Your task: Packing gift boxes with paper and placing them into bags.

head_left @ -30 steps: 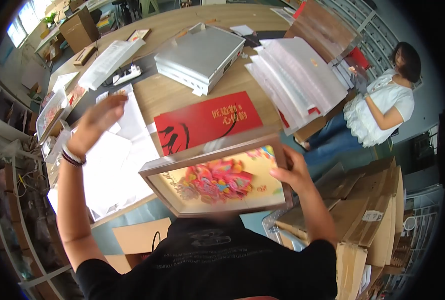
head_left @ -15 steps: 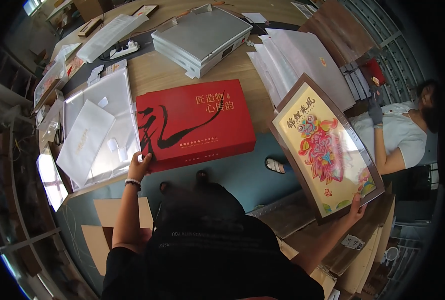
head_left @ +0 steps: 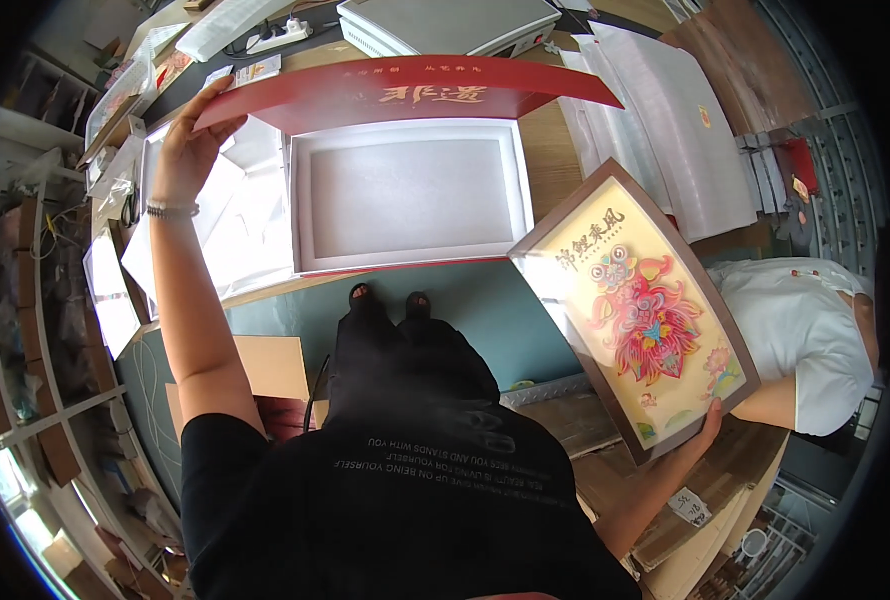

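Observation:
A red gift box (head_left: 525, 185) lies on the table, its inside lined with a white padded border around a shallow recess. Its red lid (head_left: 355, 95), printed in gold, stands raised along the far side. My left hand (head_left: 197, 140) grips the lid's left corner. On the right, my right hand (head_left: 700, 435) holds a framed picture (head_left: 655, 310) by its lower edge. The picture has a dark brown frame and a colourful fish-like figure on a yellow ground. It is tilted and held apart from the box.
A white tray (head_left: 265, 262) with papers sits left of the box. Beyond stand a grey metal machine (head_left: 445, 25) and a power strip (head_left: 280, 37). White wrapped sheets (head_left: 665, 130) are stacked at right. A person in white (head_left: 795, 330) is close by; cardboard (head_left: 605, 440) lies below.
My left hand has moved up and away, lifting the box lid from closed to raised, so the white inside shows. The framed picture has shifted slightly left and down in view.

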